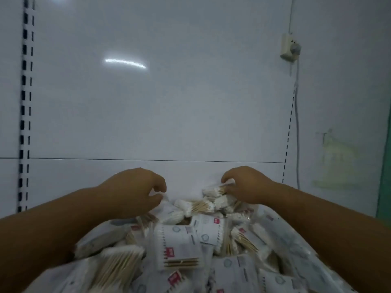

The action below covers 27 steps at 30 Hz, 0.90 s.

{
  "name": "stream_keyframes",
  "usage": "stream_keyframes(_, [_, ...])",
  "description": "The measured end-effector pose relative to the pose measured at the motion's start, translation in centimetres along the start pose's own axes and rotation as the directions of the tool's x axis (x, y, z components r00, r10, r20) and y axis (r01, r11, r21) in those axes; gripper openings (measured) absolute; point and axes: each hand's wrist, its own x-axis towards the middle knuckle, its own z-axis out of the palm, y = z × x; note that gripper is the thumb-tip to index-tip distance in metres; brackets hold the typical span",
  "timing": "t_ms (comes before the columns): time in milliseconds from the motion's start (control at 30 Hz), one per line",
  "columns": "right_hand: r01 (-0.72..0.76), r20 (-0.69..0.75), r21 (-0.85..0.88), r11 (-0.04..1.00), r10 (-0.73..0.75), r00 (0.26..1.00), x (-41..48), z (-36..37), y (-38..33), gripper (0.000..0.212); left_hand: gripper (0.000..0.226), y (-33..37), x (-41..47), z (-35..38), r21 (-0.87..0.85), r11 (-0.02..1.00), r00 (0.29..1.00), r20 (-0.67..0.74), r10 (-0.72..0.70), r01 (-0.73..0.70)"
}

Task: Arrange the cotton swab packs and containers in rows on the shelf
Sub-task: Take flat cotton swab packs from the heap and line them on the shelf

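1 slotted upright (23,102) runs down the far left of the white back panel (148,102), with a strip of light reflected on the panel's upper part.

Just right of it my left hand (135,193) reaches forward, palm down. Its fingers are curled and the thumb sits close under the forefinger at the near edge of a clear plastic bag (273,218). I cannot tell whether that hand pinches the plastic or holds nothing.

Between my 2 forearms, low in the middle of the view, the cotton swab packs (177,246) lie in a loose heap inside the bag, at all angles. Some are in white printed wrappers with small red labels, others show their wooden sticks and white tips.

At the far top of the heap, against the foot of the panel, my right hand (245,187) curls round 1 swab pack (219,192) and grips it from above.

Further right stands a second upright (288,132), then a socket (288,47) on the wall with a cable (297,123) hanging from it. A green strip (385,176) shows at the far right edge.
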Motion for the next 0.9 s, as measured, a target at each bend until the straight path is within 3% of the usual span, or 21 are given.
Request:
stream_keyframes(133, [0.144, -0.052, -0.022, 0.989, -0.145, 0.988, 1.0, 0.0, 1.2, 0.015, 0.016, -0.7, -1.8, -2.0, -0.038, 0.996, 0.997, 0.032, -0.075, 0.076])
stream_keyframes(233, [0.216, -0.265, 0.152, 0.965, -0.171, 0.949, 1.0, -0.5, 1.3, 0.008, 0.012, -0.4, -1.4, -3.2, -0.283, 0.94, 0.979, -0.021, -0.204, 0.19])
stream_keyframes(267, [0.274, -0.362, 0.238, 0.932, -0.177, 0.915, 0.7, -0.7, 0.8, 0.007, 0.015, 0.0, -1.1, -3.5, -0.476, 0.843, 0.958, -0.004, -0.286, 0.25])
stream_keyframes(333, [0.502, -0.584, 0.213, 0.838, -0.303, 0.753, -0.1, -1.5, -1.1, 0.006, 0.045, 0.9, -0.8, -3.9, -0.81, 0.442, 0.896, 0.215, -0.39, 0.386])
stream_keyframes(367, [0.617, -0.661, 0.119, 0.778, -0.401, 0.634, -0.6, -1.9, -2.4, 0.007, 0.061, 1.3, -0.8, -3.9, -0.866, 0.236, 0.874, 0.352, -0.336, 0.44])
stream_keyframes(400, [0.71, -0.695, 0.013, 0.704, -0.504, 0.512, -1.1, -2.1, -3.6, 0.008, 0.07, 1.6, -1.0, -3.7, -0.871, 0.113, 0.863, 0.442, -0.245, 0.478])
stream_keyframes(467, [0.811, -0.681, -0.138, 0.568, -0.65, 0.339, -1.8, -1.9, -5.7, 0.008, 0.062, 2.3, -1.6, -3.0, -0.877, 0.015, 0.873, 0.475, -0.114, 0.479])
stream_keyframes(500, [0.83, -0.671, -0.149, 0.538, -0.671, 0.314, -2.0, -1.6, -6.5, 0.005, 0.049, 2.6, -1.9, -2.6, -0.89, -0.006, 0.883, 0.454, -0.12, 0.457])
stream_keyframes(533, [0.836, -0.668, -0.099, 0.54, -0.659, 0.346, -2.1, -1.2, -7.0, 0.005, 0.04, 2.6, -2.2, -2.3, -0.903, 0.0, 0.889, 0.424, -0.174, 0.43])
stream_keyframes(600, [0.785, -0.652, 0.141, 0.604, -0.54, 0.532, -2.3, -0.5, -7.6, 0.019, 0.039, 2.1, -2.7, -1.9, -0.926, 0.026, 0.886, 0.353, -0.3, 0.377])
stream_keyframes(667, [0.669, -0.523, 0.34, 0.661, -0.458, 0.719, -2.7, 0.4, -7.7, 0.028, 0.042, 1.2, -3.7, -2.2, -0.936, 0.059, 0.867, 0.297, -0.401, 0.348])
stream_keyframes(700, [0.623, -0.417, 0.36, 0.694, -0.478, 0.773, -2.9, 1.1, -7.8, 0.033, 0.04, 0.7, -4.3, -2.4, -0.933, 0.082, 0.852, 0.28, -0.443, 0.35])
stream_keyframes(800, [0.561, -0.14, 0.284, 0.778, -0.545, 0.827, -3.8, 2.7, -7.9, 0.062, 0.026, -0.4, -5.9, -2.9, -0.906, 0.124, 0.799, 0.284, -0.531, 0.405])
stream_keyframes(900, [0.515, 0.005, 0.295, 0.805, -0.541, 0.841, -4.3, 2.9, -8.1, 0.076, 0.037, -0.9, -6.5, -3.3, -0.891, 0.141, 0.772, 0.285, -0.568, 0.433])
